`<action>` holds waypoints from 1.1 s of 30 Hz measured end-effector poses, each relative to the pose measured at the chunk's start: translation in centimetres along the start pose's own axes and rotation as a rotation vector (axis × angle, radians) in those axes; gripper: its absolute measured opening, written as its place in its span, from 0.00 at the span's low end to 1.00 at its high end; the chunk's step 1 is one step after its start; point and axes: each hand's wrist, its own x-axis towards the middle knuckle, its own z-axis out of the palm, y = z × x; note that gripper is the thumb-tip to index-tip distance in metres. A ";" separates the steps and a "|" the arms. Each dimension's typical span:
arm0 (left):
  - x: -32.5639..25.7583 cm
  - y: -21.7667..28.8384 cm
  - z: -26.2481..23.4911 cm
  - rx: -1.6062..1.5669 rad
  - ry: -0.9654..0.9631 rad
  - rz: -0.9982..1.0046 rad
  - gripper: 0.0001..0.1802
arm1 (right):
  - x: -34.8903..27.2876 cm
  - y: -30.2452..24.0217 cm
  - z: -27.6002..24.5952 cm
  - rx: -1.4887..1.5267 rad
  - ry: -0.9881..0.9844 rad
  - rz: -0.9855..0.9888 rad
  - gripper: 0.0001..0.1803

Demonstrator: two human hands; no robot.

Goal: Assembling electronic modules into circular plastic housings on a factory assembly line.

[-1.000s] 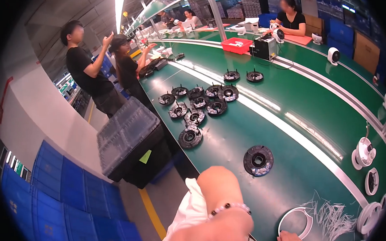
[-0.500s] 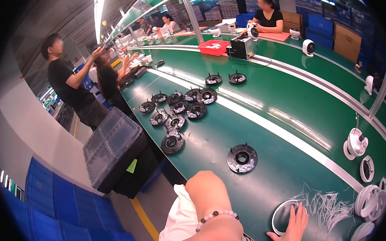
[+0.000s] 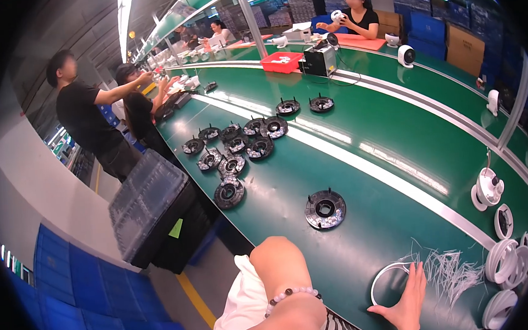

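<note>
Down low, the right hand [image 3: 407, 301] lies flat, fingers spread, touching the white ring [image 3: 391, 278] just beside it.

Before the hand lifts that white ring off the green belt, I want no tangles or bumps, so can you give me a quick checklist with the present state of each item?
1. Right hand on the white plastic ring: ok, fingers rest flat at its near edge.
2. Ring gripped: not ok, open palm, nothing closed around it.
3. Thin white ties clear of the ring: not ok, the loose pile lies right against it.
4. Black round slotted disc out of the way: ok, apart, further up the green conveyor belt.
5. Left hand free: cannot tell, only the forearm with the bead bracelet shows.
</note>
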 end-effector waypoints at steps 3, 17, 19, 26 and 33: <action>0.2 1.0 0.8 0.006 -0.025 -0.317 0.14 | -0.6 0.5 -0.1 0.012 -0.197 0.141 0.67; -10.8 -2.4 -10.4 0.837 -0.294 -1.206 0.14 | -1.0 1.6 0.9 0.100 -0.059 0.175 0.65; -16.7 -0.1 -19.1 1.087 -0.911 -1.337 0.17 | -1.1 0.0 0.5 0.089 -0.081 0.158 0.66; -23.8 2.0 -19.2 0.829 -1.088 -1.838 0.24 | -0.5 0.1 2.0 0.031 -0.060 0.197 0.65; -24.0 4.4 -12.5 0.661 -0.328 -1.869 0.11 | 1.4 0.8 2.5 0.842 0.243 0.045 0.62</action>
